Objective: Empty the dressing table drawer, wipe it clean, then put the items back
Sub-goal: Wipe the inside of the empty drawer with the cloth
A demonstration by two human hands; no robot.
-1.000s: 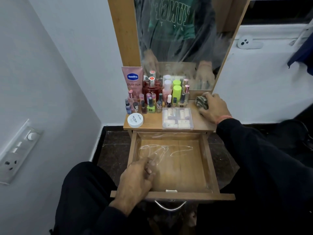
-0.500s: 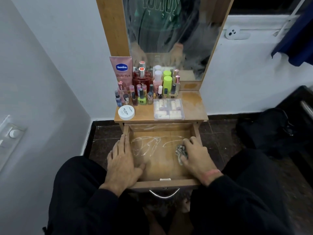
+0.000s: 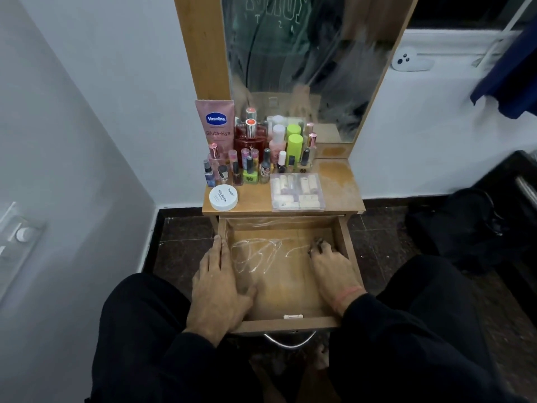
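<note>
Drawer (image 3: 286, 282): pulled open below bench (image 3: 338, 184), white streaks on floor. Left hand (image 3: 216, 282): flat, fingers spread along left drawer wall. Right hand (image 3: 331, 264): inside drawer, far right, fingers curled on dark cloth (image 3: 317, 245). Bottles (image 3: 255, 152), white jar (image 3: 223, 197), clear box (image 3: 297, 191): on bench.

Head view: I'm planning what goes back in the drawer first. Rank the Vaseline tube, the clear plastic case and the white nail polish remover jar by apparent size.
1. Clear plastic case, though it sits nearer the camera.
2. Vaseline tube, fairly close to the case, so unsure.
3. White jar, clearly smallest.
</note>
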